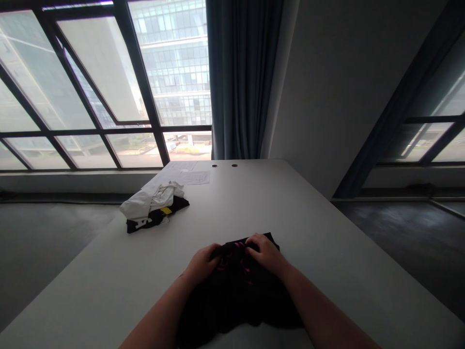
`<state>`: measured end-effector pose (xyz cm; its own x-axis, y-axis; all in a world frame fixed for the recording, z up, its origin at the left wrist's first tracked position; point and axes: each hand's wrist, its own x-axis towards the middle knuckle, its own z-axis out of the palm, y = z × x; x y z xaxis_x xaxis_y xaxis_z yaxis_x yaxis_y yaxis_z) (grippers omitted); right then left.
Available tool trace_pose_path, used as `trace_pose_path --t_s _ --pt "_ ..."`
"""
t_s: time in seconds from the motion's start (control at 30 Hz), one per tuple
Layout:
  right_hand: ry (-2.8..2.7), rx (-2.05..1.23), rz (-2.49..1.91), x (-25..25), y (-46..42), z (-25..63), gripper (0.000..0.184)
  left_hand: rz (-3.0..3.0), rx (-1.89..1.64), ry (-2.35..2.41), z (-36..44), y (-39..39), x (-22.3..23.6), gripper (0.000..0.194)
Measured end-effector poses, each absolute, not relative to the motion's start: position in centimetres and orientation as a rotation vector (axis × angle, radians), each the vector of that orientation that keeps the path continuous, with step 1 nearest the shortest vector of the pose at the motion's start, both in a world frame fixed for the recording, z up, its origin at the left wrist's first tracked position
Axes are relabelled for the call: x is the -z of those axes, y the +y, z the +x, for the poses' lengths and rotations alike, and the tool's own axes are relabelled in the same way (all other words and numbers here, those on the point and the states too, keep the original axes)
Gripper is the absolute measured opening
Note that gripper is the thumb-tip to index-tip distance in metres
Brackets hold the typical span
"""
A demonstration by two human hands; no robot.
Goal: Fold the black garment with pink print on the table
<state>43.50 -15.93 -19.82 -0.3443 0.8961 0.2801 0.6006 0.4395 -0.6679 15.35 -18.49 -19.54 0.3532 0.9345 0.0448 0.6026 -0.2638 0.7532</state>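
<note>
A black garment with pink markings (236, 291) lies bunched on the white table (327, 252) right in front of me. My left hand (203, 264) grips its far left edge, fingers curled into the cloth. My right hand (264, 251) rests on the far right part of the same edge, fingers bent and pinching the fabric. The two hands are close together near the garment's top.
A stack of folded clothes (154, 206), white on top and black below with a yellow tag, sits at the table's far left. Sheets of paper (194, 175) lie beyond it. Two small holes (224, 166) mark the far edge. Large windows and a blue curtain (240, 77) stand behind.
</note>
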Motion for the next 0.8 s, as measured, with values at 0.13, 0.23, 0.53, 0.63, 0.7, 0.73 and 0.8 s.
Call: trace_pose_path --t_s 0.13,0.23,0.53,0.63,0.7,0.73,0.8 --pt "-2.065 -0.59 -1.251 19.8 -16.04 43.34 0.006 1.952 -0.673 1.325 15.38 -18.55 19.38 0.03" --pt "-2.054 -0.595 -1.234 19.62 -16.15 43.27 0.006 1.949 -0.675 1.327 15.41 -18.53 19.32 0.029" --pt "-2.021 -0.676 -1.267 19.37 -16.36 43.17 0.008 1.932 -0.676 1.329 15.54 -18.48 19.26 0.03" --pt "-2.019 -0.665 -1.275 19.46 -16.32 43.19 0.009 1.93 -0.678 1.336 15.53 -18.49 19.32 0.029" --pt "-2.021 -0.657 -1.273 19.51 -16.31 43.22 0.009 1.935 -0.675 1.332 15.52 -18.45 19.4 0.029" --pt "-2.024 -0.652 -1.272 19.53 -16.31 43.24 0.009 1.937 -0.674 1.33 15.52 -18.41 19.43 0.029" --pt "-2.033 -0.643 -1.266 19.56 -16.31 43.3 0.009 1.944 -0.673 1.327 15.56 -18.31 19.46 0.029"
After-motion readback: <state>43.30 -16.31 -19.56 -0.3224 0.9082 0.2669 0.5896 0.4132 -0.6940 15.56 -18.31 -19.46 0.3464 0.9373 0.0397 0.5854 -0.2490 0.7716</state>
